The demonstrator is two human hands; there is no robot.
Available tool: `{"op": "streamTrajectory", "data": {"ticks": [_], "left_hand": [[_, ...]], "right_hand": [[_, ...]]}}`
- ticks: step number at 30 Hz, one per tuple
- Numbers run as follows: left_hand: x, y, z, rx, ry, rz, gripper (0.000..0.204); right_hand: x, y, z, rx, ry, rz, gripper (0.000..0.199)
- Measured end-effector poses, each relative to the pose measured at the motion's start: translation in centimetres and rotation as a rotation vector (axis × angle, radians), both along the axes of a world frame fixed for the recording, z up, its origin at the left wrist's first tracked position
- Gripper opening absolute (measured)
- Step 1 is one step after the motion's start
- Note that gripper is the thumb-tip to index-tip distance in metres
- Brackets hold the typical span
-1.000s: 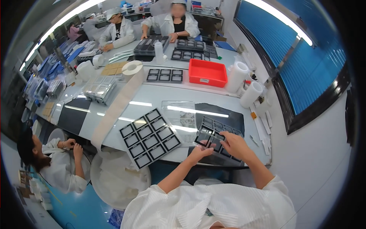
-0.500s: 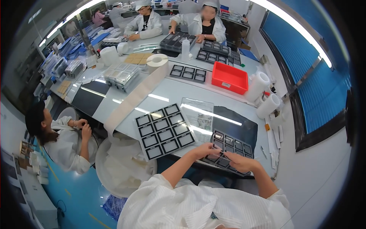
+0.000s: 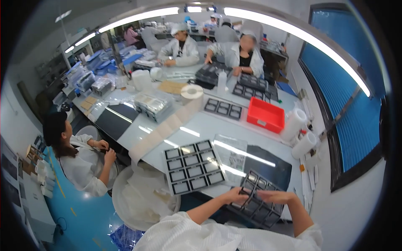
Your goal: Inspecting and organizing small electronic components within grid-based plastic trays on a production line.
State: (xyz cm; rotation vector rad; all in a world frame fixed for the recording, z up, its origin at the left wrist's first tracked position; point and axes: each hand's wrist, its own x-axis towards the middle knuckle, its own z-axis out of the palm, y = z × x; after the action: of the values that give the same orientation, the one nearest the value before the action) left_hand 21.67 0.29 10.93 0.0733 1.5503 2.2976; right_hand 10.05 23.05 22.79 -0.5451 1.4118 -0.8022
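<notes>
A black grid tray [image 3: 263, 212] with several framed windows lies in front of me at the table's near edge. My left hand [image 3: 235, 195] is at its left side, touching or just over the frame; blur hides whether its fingers grip anything. My right hand [image 3: 276, 196] reaches over the tray's right part, fingers stretched out flat, with nothing seen in them. To the left, a second sheet of black rectangular frames [image 3: 194, 167] rests on a pale backing. A dark mat [image 3: 276, 161] and a clear plastic sheet [image 3: 230, 152] lie beyond the near tray.
A red bin [image 3: 265, 115], white rolls [image 3: 304, 145] and another black frame tray [image 3: 222, 108] stand farther back. A paper strip runs from a label roll [image 3: 192, 92] toward a white waste bin [image 3: 121, 196]. Co-workers sit at the left and across the table.
My hands, which were close together with fingers pinched over the tray, have moved apart; the right fingers have straightened. The whole view has shifted, so the table appears lower.
</notes>
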Motion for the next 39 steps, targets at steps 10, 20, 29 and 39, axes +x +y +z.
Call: {"op": "streamTrajectory", "data": {"ticks": [10,20,29,39], "left_hand": [[-2.0,-1.0,0.4,0.114,-0.159,-0.027,0.021],[-1.2,0.2,-2.0,-0.01,-0.183,-0.068,0.031],[-2.0,-0.9,-1.2,0.085,-0.2,0.075,0.013],[-1.3,-1.2,-0.8,0.164,-0.418,0.016,0.022]], "right_hand": [[0.1,-3.2,4.5,0.044,0.292,0.186,0.066],[1.5,-1.8,1.8,0.061,0.211,0.217,0.065],[-0.1,-3.6,1.7,0.0,0.428,0.345,0.065],[-0.6,-2.9,3.5,0.208,0.225,0.089,0.061]]}}
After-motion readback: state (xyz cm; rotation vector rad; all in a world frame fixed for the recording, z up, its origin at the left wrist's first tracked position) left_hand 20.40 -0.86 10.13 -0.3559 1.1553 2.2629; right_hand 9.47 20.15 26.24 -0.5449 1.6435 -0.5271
